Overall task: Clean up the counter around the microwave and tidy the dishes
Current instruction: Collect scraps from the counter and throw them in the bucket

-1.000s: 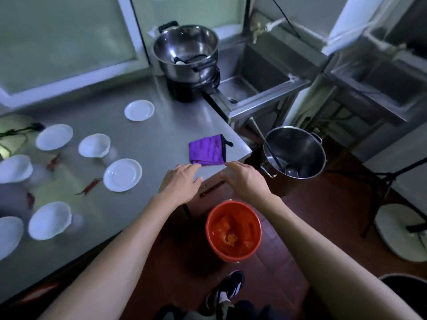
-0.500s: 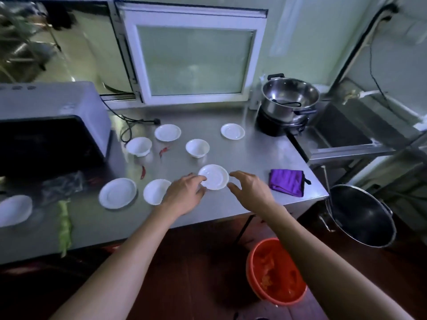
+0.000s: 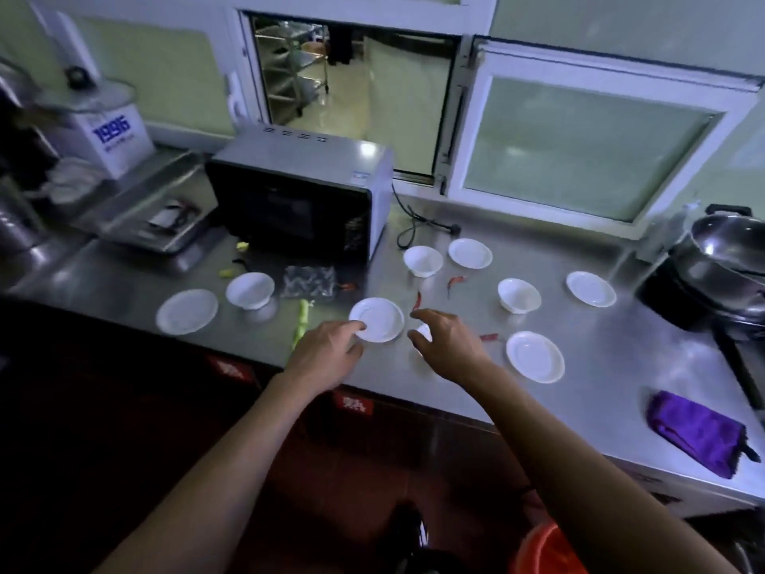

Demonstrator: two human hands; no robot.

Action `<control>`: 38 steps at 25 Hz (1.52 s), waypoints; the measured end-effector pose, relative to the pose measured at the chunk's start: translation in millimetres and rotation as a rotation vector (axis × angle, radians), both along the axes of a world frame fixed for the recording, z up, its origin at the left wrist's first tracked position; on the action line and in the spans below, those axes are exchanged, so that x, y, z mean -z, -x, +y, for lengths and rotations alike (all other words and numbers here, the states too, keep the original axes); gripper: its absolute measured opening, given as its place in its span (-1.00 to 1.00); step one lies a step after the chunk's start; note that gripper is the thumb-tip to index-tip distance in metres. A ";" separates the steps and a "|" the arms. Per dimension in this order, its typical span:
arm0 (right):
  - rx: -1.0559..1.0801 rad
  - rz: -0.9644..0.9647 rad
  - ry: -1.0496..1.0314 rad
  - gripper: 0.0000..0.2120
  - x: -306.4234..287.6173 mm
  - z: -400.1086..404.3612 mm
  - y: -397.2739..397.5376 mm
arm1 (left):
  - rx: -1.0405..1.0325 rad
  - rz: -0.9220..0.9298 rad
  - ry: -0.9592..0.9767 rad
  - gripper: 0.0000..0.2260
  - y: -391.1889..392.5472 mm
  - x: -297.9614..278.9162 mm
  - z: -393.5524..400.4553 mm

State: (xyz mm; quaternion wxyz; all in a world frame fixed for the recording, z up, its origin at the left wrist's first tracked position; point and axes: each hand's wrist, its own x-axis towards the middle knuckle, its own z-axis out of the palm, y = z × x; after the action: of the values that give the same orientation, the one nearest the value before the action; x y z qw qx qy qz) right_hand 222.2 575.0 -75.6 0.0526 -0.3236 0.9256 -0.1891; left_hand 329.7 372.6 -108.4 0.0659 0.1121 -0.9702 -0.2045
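Observation:
Several white plates and small bowls are spread over the steel counter (image 3: 600,366) beside the black microwave (image 3: 298,200). My left hand (image 3: 329,352) hovers at the near edge of a white plate (image 3: 378,319), fingers loosely curled, holding nothing. My right hand (image 3: 449,339) reaches over a small white dish (image 3: 424,331) that it mostly hides, fingers spread and relaxed. Red chili peppers (image 3: 418,301) and a green vegetable strip (image 3: 301,323) lie among the dishes. Another plate (image 3: 535,356) lies just right of my right hand.
A purple cloth (image 3: 699,432) lies at the counter's near right corner. A steel pot (image 3: 728,250) stands on a burner at the far right. A patterned cloth (image 3: 308,281) lies before the microwave. An orange bucket (image 3: 546,553) sits on the floor below. A metal tray (image 3: 157,217) is at left.
My view has swung left from the counter's right end to the microwave area. Both hands moved left along the counter, away from the purple cloth, and now hover over the middle plates.

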 end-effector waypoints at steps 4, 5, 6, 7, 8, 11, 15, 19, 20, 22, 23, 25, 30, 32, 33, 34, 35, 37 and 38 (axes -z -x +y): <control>-0.111 -0.028 -0.005 -0.60 11.1 -63.4 -7.1 | -0.115 -0.029 -0.011 -0.69 -40.3 8.2 -51.4; -0.142 -0.045 0.000 -0.61 15.2 -80.1 -9.4 | -0.142 -0.047 -0.015 -0.70 -48.5 11.4 -64.7; -0.173 -0.061 0.007 -0.61 19.5 -95.7 -10.9 | -0.166 -0.062 -0.021 -0.70 -54.6 14.9 -77.0; -0.204 -0.069 0.011 -0.61 23.7 -111.1 -11.4 | -0.196 -0.074 -0.029 -0.70 -58.8 18.9 -88.9; -0.231 -0.072 0.010 -0.61 28.0 -125.7 -10.4 | -0.229 -0.084 -0.039 -0.69 -61.1 23.7 -99.9; -0.295 -0.077 -0.010 -0.61 41.1 -168.7 2.2 | -0.305 -0.097 -0.071 -0.67 -59.2 37.3 -131.0; -0.359 -0.123 -0.015 -0.60 56.3 -224.1 24.0 | -0.369 -0.127 -0.124 -0.66 -47.1 50.2 -174.0; -0.389 -0.176 -0.025 -0.60 65.8 -276.7 47.7 | -0.418 -0.172 -0.148 -0.65 -30.2 50.9 -217.7; -0.396 -0.180 -0.018 -0.60 66.9 -288.3 53.6 | -0.418 -0.170 -0.146 -0.68 -26.7 48.6 -227.2; -0.409 -0.196 -0.010 -0.59 68.3 -311.8 65.1 | -0.425 -0.151 -0.134 -0.79 -19.8 45.6 -245.3; -0.408 -0.202 -0.011 -0.59 68.7 -323.3 70.0 | -0.454 -0.140 -0.137 -0.80 -16.6 45.0 -253.5; -0.407 -0.209 -0.003 -0.59 69.3 -345.0 78.7 | -0.551 -0.127 -0.164 -0.76 -11.8 46.6 -269.3; -0.423 -0.243 -0.015 -0.59 71.1 -379.5 93.4 | -0.587 -0.199 -0.161 -0.65 -0.4 54.5 -307.2; -0.422 -0.258 -0.027 -0.60 74.4 -394.3 98.8 | -0.566 -0.206 -0.161 -0.65 5.7 59.7 -326.9; -0.418 -0.262 -0.037 -0.60 77.3 -402.5 100.6 | -0.556 -0.216 -0.166 -0.65 9.3 62.9 -336.9; -0.410 -0.267 -0.047 -0.60 80.7 -411.0 101.5 | -0.544 -0.226 -0.178 -0.64 13.0 66.5 -346.8; -0.399 -0.271 -0.057 -0.60 84.7 -420.3 101.8 | -0.525 -0.228 -0.192 -0.63 17.0 70.7 -357.5; -0.372 -0.264 -0.082 -0.60 95.0 -440.3 101.7 | -0.487 -0.199 -0.221 -0.60 26.3 80.1 -380.3; -0.355 -0.264 -0.093 -0.60 99.5 -449.6 101.5 | -0.475 -0.197 -0.242 -0.61 31.5 84.9 -391.4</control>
State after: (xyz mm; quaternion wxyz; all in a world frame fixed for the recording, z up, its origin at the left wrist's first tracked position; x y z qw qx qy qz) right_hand 120.7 125.4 -175.1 0.2207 -0.4510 0.8470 -0.1745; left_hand 298.2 -18.8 -193.2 0.0036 0.3625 -0.8871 -0.2858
